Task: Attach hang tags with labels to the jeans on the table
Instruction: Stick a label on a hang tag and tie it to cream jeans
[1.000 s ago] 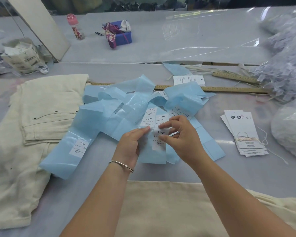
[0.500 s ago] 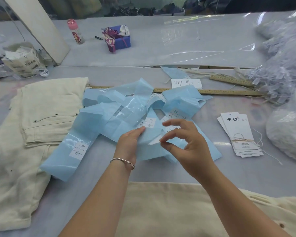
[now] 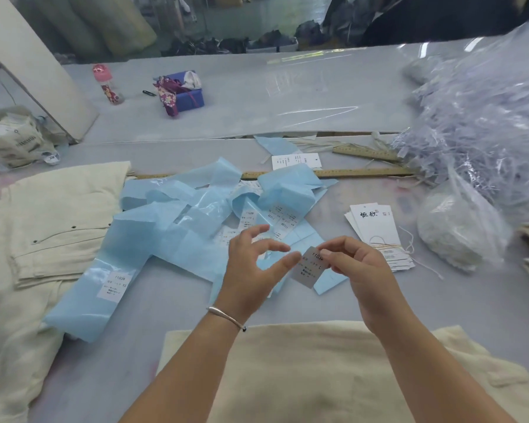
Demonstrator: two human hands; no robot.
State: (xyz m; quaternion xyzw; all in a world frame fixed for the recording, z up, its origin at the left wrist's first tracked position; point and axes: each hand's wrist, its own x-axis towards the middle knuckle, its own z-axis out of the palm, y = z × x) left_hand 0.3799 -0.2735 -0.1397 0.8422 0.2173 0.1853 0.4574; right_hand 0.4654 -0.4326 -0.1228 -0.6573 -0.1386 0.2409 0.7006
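A single white label (image 3: 310, 267), printed with a number and the letter L, is held above the table (image 3: 287, 111), in front of the person and just over the near edge of the blue backing strips (image 3: 177, 227). The right hand (image 3: 356, 270) pinches its right edge between thumb and fingertips; the rest of the label hangs free, tilted. The left hand (image 3: 251, 267) is just beside it, fingers spread and gently curved, holding nothing; its thumb tip lies close to the label's left edge, contact not determinable. A thin bangle (image 3: 226, 315) sits on the left wrist.

The backing strips lie in a loose, crumpled heap at mid-table, with further labels still stuck to them. A stack of hang tags (image 3: 377, 236), bound with string, lies to the right of the heap, apart from both hands. Cream jeans (image 3: 52, 221) lie folded to the left, partly under the strips; a second cream pair (image 3: 303, 370) lies at the near edge beneath the forearms.

Two wooden rulers (image 3: 358, 172) lie beyond the heap. A clear bag of plastic fasteners (image 3: 477, 129) occupies the right side. At the far side stand a pink-capped bottle (image 3: 107, 83) and a blue box (image 3: 187, 96).
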